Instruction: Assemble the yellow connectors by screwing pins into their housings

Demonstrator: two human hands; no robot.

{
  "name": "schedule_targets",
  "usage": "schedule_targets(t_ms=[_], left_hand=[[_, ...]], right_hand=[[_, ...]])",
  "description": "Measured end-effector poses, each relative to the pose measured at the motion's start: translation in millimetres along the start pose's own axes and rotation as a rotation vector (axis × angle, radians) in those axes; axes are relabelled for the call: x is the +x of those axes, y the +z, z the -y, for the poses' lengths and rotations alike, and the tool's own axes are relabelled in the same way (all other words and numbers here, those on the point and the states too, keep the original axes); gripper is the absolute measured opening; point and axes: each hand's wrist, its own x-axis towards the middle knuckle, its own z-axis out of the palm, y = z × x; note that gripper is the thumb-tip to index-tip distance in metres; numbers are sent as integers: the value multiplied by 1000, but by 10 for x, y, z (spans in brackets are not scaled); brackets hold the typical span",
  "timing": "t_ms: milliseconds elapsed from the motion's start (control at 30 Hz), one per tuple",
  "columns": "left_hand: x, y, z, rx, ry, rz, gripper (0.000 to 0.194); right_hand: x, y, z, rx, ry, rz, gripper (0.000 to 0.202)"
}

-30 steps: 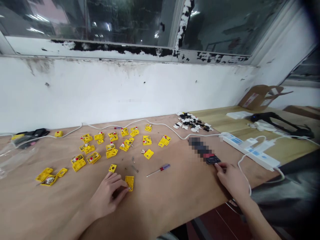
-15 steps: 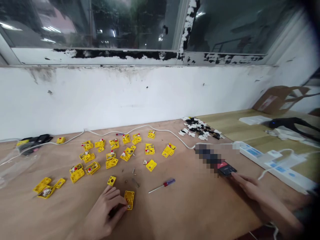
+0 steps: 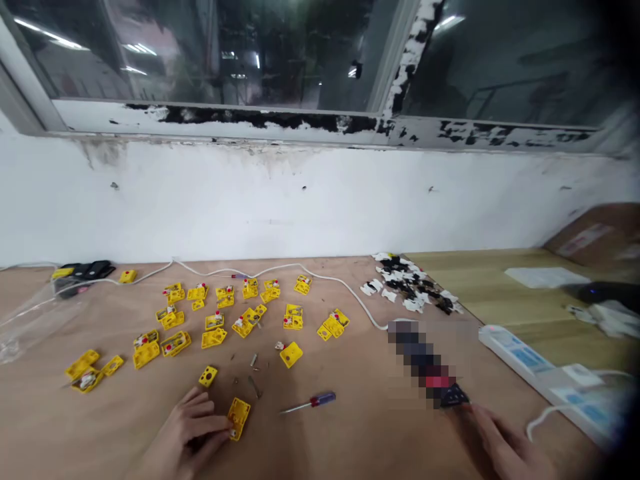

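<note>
My left hand (image 3: 187, 427) is at the lower middle, its thumb and fingertips closed on the edge of an open yellow plastic case half (image 3: 240, 419) with a small white part in its corner. Just beyond the knuckles lies a small yellow plate with holes (image 3: 208, 376). At the lower right, the fingers of my right hand (image 3: 500, 440) are closed at the near end of a dark phone (image 3: 454, 396), most of it blurred by blocks. Between the hands rests a screwdriver (image 3: 320, 399) with a purple-red handle. Small metal parts (image 3: 255, 387) lie near the yellow case half.
Several opened yellow cases (image 3: 214, 339) with red and white parts spread over the left table. A white cable (image 3: 320, 275) runs along the wall side. Black and white pieces (image 3: 410, 283) are heaped at the back right, beyond a white power strip (image 3: 525, 357).
The view has shifted, so the tabletop sits lower in the picture. Both hands stay by the same things, the left on the yellow case half and the right at the phone.
</note>
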Motion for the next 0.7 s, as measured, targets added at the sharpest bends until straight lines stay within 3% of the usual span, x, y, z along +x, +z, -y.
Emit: schedule_targets(t_ms=[133,300,467,567,700], left_hand=[[-78,60,131,52,37,100,18],[-102,98,152,83,76,69,20],[-29,70,108,96,107,14,20],[-28,49,93,91,102,-5,20],[-69,16,-11,28,-24,-53,26]], right_hand=[[-71,-11,100,-54,142,-82,58],[-123,-8,247,-121,191,-192,70],[-246,16,336,-38,135,-246,71],[-261,-20,336,55,14,-208,68],[-145,-164,406,163,-162,-15,49]])
